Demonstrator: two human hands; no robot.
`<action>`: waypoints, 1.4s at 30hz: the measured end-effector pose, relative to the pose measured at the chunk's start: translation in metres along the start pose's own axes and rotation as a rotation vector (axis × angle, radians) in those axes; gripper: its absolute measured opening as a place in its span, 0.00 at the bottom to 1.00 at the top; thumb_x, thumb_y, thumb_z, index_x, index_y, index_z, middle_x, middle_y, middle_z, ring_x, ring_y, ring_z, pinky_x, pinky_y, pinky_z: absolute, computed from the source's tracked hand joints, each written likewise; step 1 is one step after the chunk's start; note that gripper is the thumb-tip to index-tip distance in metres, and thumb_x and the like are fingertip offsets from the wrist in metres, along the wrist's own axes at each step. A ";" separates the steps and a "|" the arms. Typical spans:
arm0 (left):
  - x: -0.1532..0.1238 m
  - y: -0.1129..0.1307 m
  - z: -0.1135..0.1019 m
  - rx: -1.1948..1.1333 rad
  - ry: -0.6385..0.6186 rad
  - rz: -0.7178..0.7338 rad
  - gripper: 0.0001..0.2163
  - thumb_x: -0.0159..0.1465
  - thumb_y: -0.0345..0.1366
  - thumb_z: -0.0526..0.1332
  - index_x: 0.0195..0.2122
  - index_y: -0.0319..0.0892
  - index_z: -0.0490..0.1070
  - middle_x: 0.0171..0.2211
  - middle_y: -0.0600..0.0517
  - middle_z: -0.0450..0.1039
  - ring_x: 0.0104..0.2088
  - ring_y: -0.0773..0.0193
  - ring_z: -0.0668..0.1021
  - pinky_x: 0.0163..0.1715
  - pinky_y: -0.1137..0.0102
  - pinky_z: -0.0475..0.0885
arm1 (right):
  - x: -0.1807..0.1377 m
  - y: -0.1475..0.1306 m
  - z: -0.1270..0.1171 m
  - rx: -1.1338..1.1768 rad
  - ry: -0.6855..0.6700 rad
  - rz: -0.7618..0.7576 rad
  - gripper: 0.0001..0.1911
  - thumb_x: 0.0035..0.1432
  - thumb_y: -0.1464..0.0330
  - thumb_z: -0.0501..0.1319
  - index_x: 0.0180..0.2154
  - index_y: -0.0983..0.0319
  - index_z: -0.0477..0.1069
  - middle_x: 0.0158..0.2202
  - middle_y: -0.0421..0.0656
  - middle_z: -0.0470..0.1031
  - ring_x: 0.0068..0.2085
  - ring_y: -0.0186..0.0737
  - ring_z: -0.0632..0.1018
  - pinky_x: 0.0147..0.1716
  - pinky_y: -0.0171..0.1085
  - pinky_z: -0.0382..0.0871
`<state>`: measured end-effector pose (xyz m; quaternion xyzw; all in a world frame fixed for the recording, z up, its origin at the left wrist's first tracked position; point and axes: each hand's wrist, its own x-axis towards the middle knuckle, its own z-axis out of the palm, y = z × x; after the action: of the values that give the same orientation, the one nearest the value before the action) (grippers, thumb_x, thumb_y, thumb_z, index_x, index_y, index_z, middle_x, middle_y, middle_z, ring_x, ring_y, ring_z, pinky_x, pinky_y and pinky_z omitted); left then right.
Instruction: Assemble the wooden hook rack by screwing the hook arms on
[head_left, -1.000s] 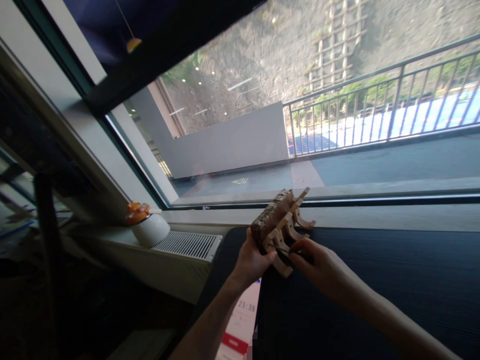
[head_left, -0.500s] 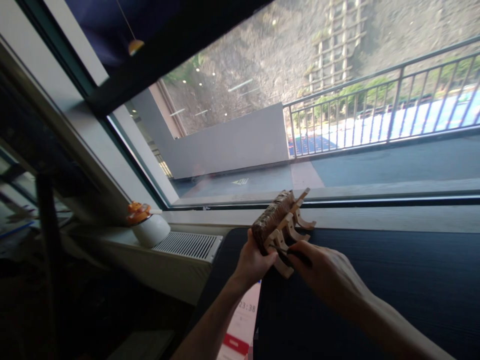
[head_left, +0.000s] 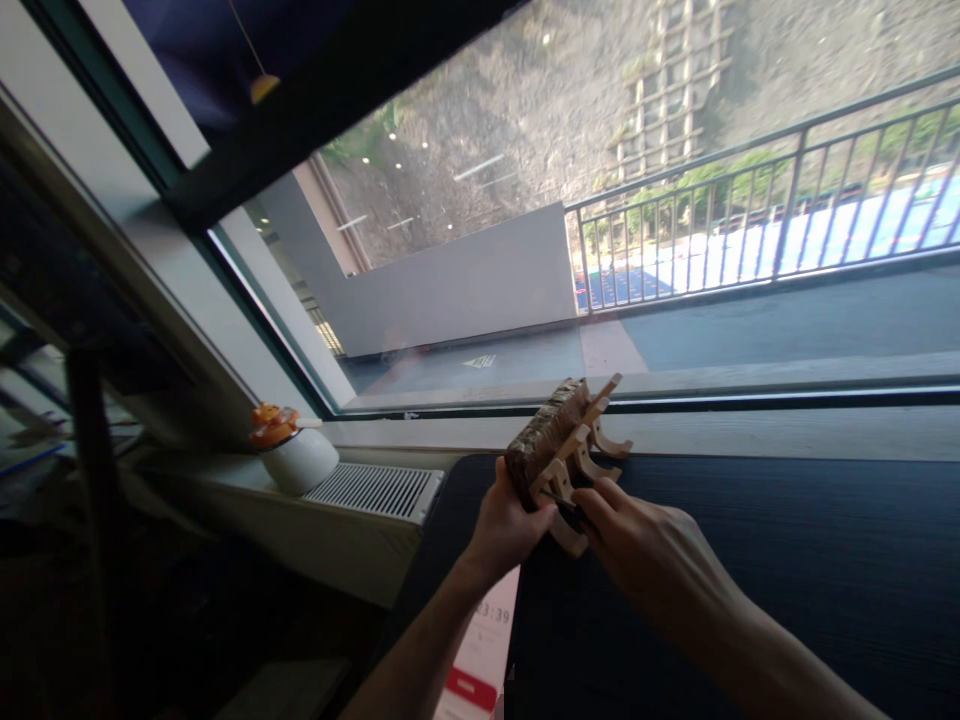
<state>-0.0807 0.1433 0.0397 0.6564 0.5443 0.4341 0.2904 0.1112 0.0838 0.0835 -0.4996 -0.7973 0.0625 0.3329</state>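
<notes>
A bark-covered wooden block with pale curved wooden pieces along one side is held tilted above the dark table. Around its near end my left hand is closed, thumb on the lower side. My right hand grips a small screwdriver with a dark handle, mostly covered by the fingers. Its thin shaft points at the nearest pale piece; whether the tip sits in a screw is too small to tell.
A phone with a lit timer screen lies on the dark table, partly behind my left forearm. Left of the table are a vented ledge and a white pot with an orange figure. A large window stands beyond.
The fingers of my right hand have shifted slightly on the screwdriver, covering more of its handle. The wooden block stays nearly still in my left hand. The phone's timer has advanced.
</notes>
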 end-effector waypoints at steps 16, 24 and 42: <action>0.000 0.003 -0.001 -0.016 -0.018 -0.004 0.25 0.52 0.32 0.71 0.48 0.45 0.61 0.40 0.50 0.79 0.42 0.54 0.82 0.42 0.63 0.77 | 0.007 0.010 0.015 0.293 -0.209 0.143 0.22 0.70 0.62 0.51 0.31 0.62 0.80 0.20 0.40 0.77 0.21 0.38 0.77 0.18 0.32 0.63; -0.002 0.006 0.002 -0.016 -0.003 -0.017 0.24 0.51 0.30 0.71 0.46 0.45 0.62 0.38 0.52 0.79 0.40 0.55 0.83 0.40 0.67 0.78 | -0.004 -0.004 0.004 0.106 -0.034 0.087 0.23 0.58 0.74 0.56 0.55 0.62 0.71 0.52 0.54 0.79 0.45 0.52 0.82 0.39 0.42 0.73; 0.000 0.000 0.002 -0.041 -0.005 -0.016 0.27 0.51 0.30 0.72 0.50 0.45 0.62 0.40 0.51 0.79 0.41 0.55 0.82 0.41 0.66 0.77 | 0.009 0.018 0.008 0.244 -0.131 0.206 0.16 0.67 0.61 0.53 0.34 0.61 0.76 0.26 0.42 0.80 0.26 0.41 0.79 0.23 0.34 0.65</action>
<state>-0.0791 0.1437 0.0394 0.6470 0.5400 0.4412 0.3085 0.1173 0.1024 0.0734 -0.5294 -0.7482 0.2252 0.3304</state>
